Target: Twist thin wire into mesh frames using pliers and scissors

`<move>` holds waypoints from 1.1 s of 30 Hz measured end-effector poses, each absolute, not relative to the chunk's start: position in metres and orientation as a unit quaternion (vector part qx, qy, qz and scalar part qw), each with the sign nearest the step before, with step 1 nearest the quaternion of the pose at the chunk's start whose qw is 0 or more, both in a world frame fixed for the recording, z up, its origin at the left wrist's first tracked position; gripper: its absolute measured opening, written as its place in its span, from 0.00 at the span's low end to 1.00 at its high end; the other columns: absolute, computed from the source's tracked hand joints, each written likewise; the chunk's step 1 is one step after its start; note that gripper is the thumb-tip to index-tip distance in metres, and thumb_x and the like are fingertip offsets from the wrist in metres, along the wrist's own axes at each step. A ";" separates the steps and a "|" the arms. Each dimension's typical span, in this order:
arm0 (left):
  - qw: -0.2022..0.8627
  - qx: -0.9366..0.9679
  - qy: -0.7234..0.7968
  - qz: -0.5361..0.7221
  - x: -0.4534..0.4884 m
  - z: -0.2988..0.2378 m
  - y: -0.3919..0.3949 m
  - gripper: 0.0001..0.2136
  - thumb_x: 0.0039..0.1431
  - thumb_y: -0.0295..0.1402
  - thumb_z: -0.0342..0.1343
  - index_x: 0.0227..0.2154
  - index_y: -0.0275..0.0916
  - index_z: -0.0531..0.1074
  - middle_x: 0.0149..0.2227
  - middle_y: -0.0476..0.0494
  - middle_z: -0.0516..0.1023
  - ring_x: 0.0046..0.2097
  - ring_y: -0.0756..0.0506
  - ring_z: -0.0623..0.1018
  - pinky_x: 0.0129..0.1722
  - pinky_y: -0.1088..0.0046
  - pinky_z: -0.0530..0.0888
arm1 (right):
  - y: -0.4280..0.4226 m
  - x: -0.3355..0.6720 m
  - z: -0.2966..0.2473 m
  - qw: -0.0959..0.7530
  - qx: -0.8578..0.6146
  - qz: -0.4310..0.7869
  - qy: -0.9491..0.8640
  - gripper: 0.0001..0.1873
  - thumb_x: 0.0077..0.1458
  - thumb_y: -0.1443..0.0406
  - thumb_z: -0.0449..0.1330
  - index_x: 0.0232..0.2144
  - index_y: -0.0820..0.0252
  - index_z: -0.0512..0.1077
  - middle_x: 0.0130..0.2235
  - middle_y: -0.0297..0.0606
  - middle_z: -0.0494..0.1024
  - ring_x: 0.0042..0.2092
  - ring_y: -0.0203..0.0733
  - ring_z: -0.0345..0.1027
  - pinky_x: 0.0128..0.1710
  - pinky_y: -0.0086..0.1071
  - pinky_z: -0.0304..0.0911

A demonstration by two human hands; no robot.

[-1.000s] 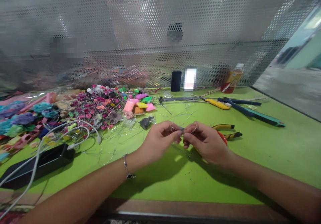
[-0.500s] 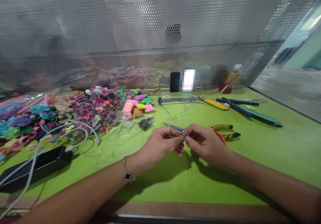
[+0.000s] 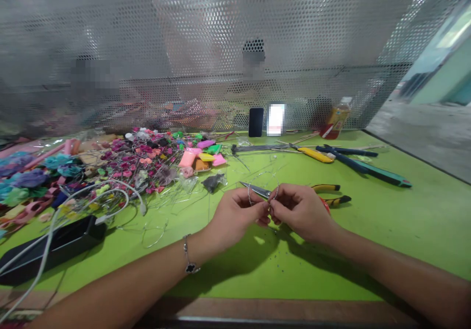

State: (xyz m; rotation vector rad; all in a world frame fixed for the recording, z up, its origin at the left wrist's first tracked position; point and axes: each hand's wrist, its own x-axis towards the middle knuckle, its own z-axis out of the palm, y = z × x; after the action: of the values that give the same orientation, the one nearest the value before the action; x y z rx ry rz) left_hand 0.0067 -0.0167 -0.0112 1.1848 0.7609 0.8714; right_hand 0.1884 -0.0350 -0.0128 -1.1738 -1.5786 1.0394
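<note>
A thin silver twisted wire loop is pinched between my two hands, its ends meeting at the fingertips and its arc standing up beyond them. My left hand is closed on the left end, thumb against the fingers. On the right end my right hand makes a matching pinch. What lies exactly between the fingertips is too small to make out. Just behind the hands lies a pair of scissors, blades pointing left, partly hidden. Yellow-and-black plier handles stick out beyond my right hand.
Left holds a pile of wire-stemmed flowers, coloured clay packets and a black tray with a white cable. Toward the back are a dark phone, a lit screen, a bottle, a yellow-handled tool and blue-green cutters.
Both hands keep their pinch on the wire loop, with only a slight shift of the fingers. The whole view has moved a little.
</note>
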 end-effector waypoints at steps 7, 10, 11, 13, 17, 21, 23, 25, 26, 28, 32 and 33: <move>0.442 0.712 0.360 0.410 0.002 -0.013 -0.023 0.11 0.63 0.36 0.62 0.25 0.39 0.76 0.26 0.45 0.77 0.30 0.48 0.73 0.32 0.71 0.68 | -0.040 0.184 -0.011 0.454 -0.499 0.412 -0.613 0.07 0.49 0.62 0.64 0.24 0.55 0.71 0.19 0.33 0.76 0.20 0.38 0.68 0.20 0.31 0.63; 0.293 0.795 0.347 0.401 -0.001 -0.011 -0.024 0.12 0.65 0.32 0.59 0.23 0.39 0.74 0.24 0.46 0.74 0.28 0.48 0.69 0.30 0.70 0.63 | -0.042 0.182 -0.011 0.452 -0.506 0.411 -0.608 0.07 0.49 0.61 0.64 0.24 0.55 0.71 0.18 0.33 0.75 0.20 0.38 0.67 0.20 0.31 0.62; 0.260 0.811 0.337 0.401 -0.002 -0.011 -0.024 0.13 0.65 0.31 0.58 0.23 0.40 0.73 0.23 0.47 0.73 0.27 0.49 0.68 0.30 0.70 0.61 | -0.042 0.181 -0.011 0.454 -0.507 0.412 -0.606 0.07 0.49 0.61 0.64 0.24 0.56 0.71 0.18 0.33 0.75 0.20 0.38 0.67 0.20 0.31 0.62; 0.222 0.829 0.318 0.402 -0.002 -0.011 -0.025 0.14 0.66 0.30 0.57 0.23 0.39 0.72 0.22 0.47 0.71 0.27 0.49 0.67 0.29 0.70 0.60 | -0.043 0.179 -0.012 0.457 -0.510 0.418 -0.598 0.07 0.49 0.61 0.64 0.24 0.55 0.71 0.18 0.32 0.74 0.19 0.37 0.66 0.19 0.30 0.60; 0.261 0.810 0.331 0.407 -0.001 -0.010 -0.022 0.13 0.65 0.30 0.57 0.22 0.39 0.71 0.23 0.47 0.72 0.27 0.49 0.68 0.29 0.70 0.61 | -0.038 0.183 -0.009 0.431 -0.510 0.435 -0.604 0.08 0.50 0.60 0.64 0.26 0.56 0.71 0.18 0.31 0.73 0.19 0.37 0.65 0.19 0.30 0.60; 0.503 0.673 0.362 0.404 -0.001 -0.008 -0.012 0.08 0.61 0.35 0.62 0.28 0.38 0.75 0.27 0.45 0.78 0.30 0.47 0.76 0.33 0.70 0.71 | -0.019 0.213 0.006 0.346 -0.506 0.395 -0.685 0.13 0.57 0.55 0.63 0.37 0.58 0.77 0.32 0.40 0.84 0.30 0.43 0.75 0.28 0.35 0.70; 0.586 0.599 0.360 0.410 -0.002 -0.008 -0.005 0.10 0.58 0.38 0.67 0.30 0.36 0.77 0.27 0.45 0.79 0.30 0.47 0.78 0.34 0.68 0.74 | -0.008 0.236 0.013 0.297 -0.527 0.283 -0.745 0.15 0.60 0.53 0.61 0.38 0.56 0.79 0.38 0.42 0.85 0.35 0.46 0.77 0.33 0.39 0.70; 0.624 0.558 0.359 0.413 -0.003 -0.010 0.001 0.13 0.55 0.40 0.70 0.32 0.35 0.78 0.26 0.45 0.80 0.29 0.47 0.78 0.34 0.67 0.76 | -0.001 0.258 0.017 0.203 -0.547 0.169 -0.794 0.13 0.59 0.54 0.61 0.37 0.56 0.80 0.38 0.43 0.84 0.36 0.49 0.76 0.35 0.40 0.68; 0.634 0.547 0.360 0.411 -0.003 -0.011 0.003 0.13 0.54 0.40 0.71 0.33 0.35 0.78 0.26 0.45 0.80 0.28 0.48 0.78 0.34 0.67 0.76 | 0.001 0.266 0.018 0.158 -0.547 0.140 -0.810 0.13 0.58 0.55 0.62 0.37 0.55 0.81 0.38 0.43 0.84 0.36 0.49 0.76 0.34 0.40 0.66; 0.640 0.543 0.364 0.403 -0.003 -0.013 0.005 0.13 0.53 0.40 0.72 0.33 0.34 0.79 0.26 0.45 0.80 0.28 0.48 0.78 0.34 0.67 0.77 | 0.003 0.278 0.018 0.087 -0.540 0.123 -0.828 0.13 0.56 0.54 0.65 0.37 0.55 0.81 0.36 0.42 0.83 0.33 0.48 0.75 0.29 0.37 0.62; 0.632 0.553 0.372 0.396 -0.003 -0.015 0.005 0.11 0.54 0.38 0.71 0.32 0.35 0.80 0.26 0.45 0.80 0.28 0.49 0.78 0.34 0.68 0.77 | 0.002 0.283 0.019 0.026 -0.543 0.107 -0.832 0.13 0.54 0.52 0.68 0.35 0.54 0.82 0.33 0.42 0.80 0.29 0.46 0.71 0.24 0.35 0.56; 0.633 0.553 0.370 0.395 -0.003 -0.015 0.005 0.11 0.55 0.37 0.71 0.32 0.35 0.80 0.26 0.45 0.80 0.28 0.49 0.78 0.34 0.68 0.77 | 0.002 0.283 0.019 0.024 -0.539 0.107 -0.835 0.14 0.55 0.51 0.67 0.34 0.54 0.81 0.34 0.42 0.80 0.30 0.46 0.72 0.25 0.35 0.58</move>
State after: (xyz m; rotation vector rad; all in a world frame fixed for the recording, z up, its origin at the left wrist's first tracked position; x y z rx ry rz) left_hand -0.0033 0.0045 -0.0146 1.2659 0.8464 0.9027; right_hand 0.2827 0.0023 0.0192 -1.6688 -2.5838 0.3324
